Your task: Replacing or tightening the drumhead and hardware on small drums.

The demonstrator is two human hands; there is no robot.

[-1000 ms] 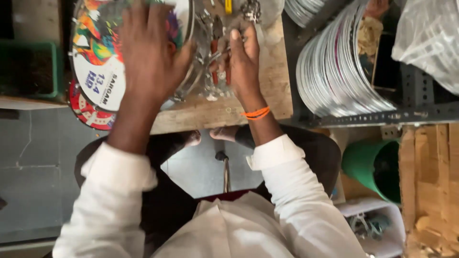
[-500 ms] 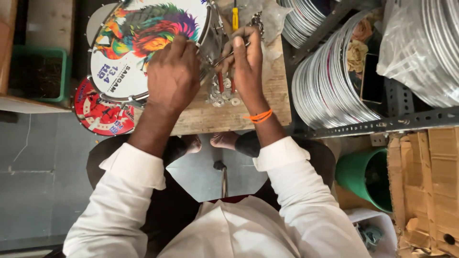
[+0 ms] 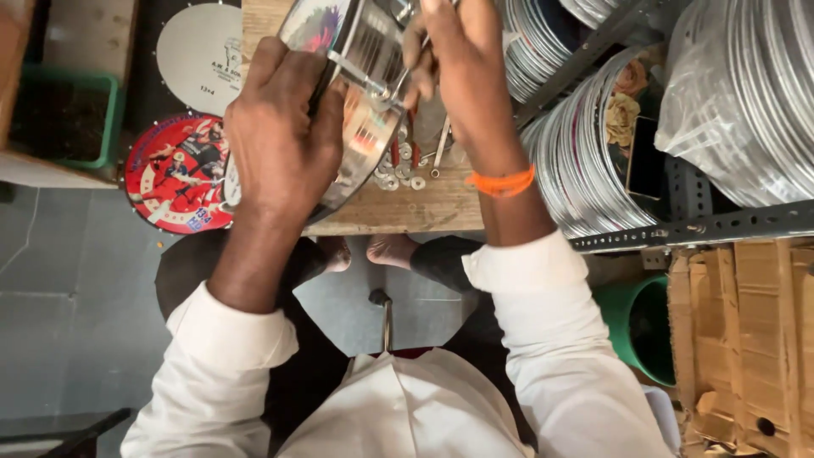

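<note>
At a wooden bench (image 3: 424, 208), the left hand (image 3: 284, 140) grips a stiff, slippery metal drum rim (image 3: 360, 127) while right-hand fingers (image 3: 420, 64) pinch its tension rod (image 3: 365, 75).

Drum (image 3: 365, 93) stands on the bench (image 3: 424, 203); washers (image 3: 398, 170) at its 4 o'clock, stacked rims (image 3: 585, 161) at 3 o'clock.

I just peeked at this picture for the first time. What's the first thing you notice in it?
Two hands meet at the top middle: the left hand grips a shiny metal drum tipped on its side over the wooden bench, while the right hand, with a bright orange wristband, works at the drum's rim. A red picture disc lies at the left, and stacks of silver hoops fill the shelf at the right.
</note>
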